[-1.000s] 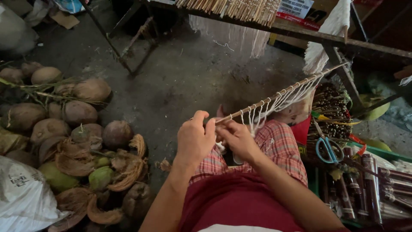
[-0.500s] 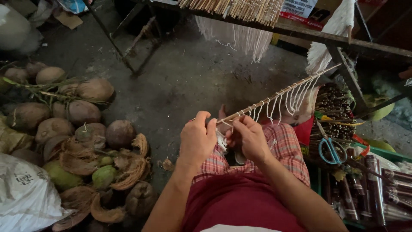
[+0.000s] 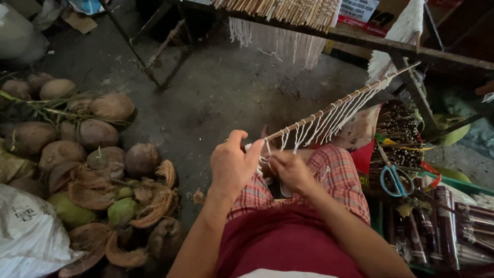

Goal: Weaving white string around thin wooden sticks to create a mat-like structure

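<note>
grey concrete floor (image 3: pixel 216 98) lies below the thin stick (image 3: pixel 329 110), whose near end the left hand (image 3: pixel 234 164) pinches while the right hand (image 3: pixel 290 170) nips its limp white string (image 3: pixel 267 152), likely light and best held close.

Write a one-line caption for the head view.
Left hand and right hand knot white string along a thin stick, coconuts piled alongside.

Dim, soft daylight from the upper left — corners fall dark, edges slightly stretched, focus fairly sharp.

Bare forearms, maroon shirt over white hem, red-and-white plaid shorts.
</note>
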